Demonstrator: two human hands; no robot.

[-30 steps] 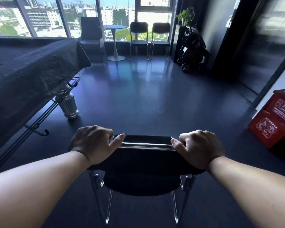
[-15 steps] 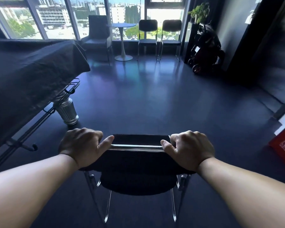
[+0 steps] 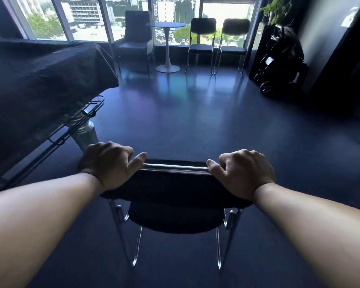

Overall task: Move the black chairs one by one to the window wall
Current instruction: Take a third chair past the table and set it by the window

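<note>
- Dark, glossy floor (image 3: 195, 125), lit by daylight from the window wall (image 3: 87, 21) at the far end.
- On the left, a desk (image 3: 40, 80) draped in black cloth, with a metal bin (image 3: 85, 136) under its near corner.
- Along the window wall, left to right: an armchair (image 3: 136, 34), a round table (image 3: 166, 24), then two chairs (image 3: 203, 28) side by side, facing into the room.
- In the far right corner, a plant (image 3: 276, 9) above a dark wheeled cart (image 3: 279, 59).
- Nearest, mid-floor and well short of the window wall: a black chair (image 3: 175, 183), backrest toward the camera, seat toward the windows.
- Both bare arms stretched forward, one hand at each end of the backrest top.
- Left hand (image 3: 108, 165): fingers (image 3: 121, 148) curled over the far edge, gripping the chair, thumb laid along the chrome bar.
- Right hand (image 3: 245, 173): same grip at the right end, thumb pointing inward on the bar.
- Chrome legs low over the floor; contact with it not discernible.
- Desk frame and bin close on the chair's left; open floor ahead up to the round table and the two chairs, and wide room to the right.
</note>
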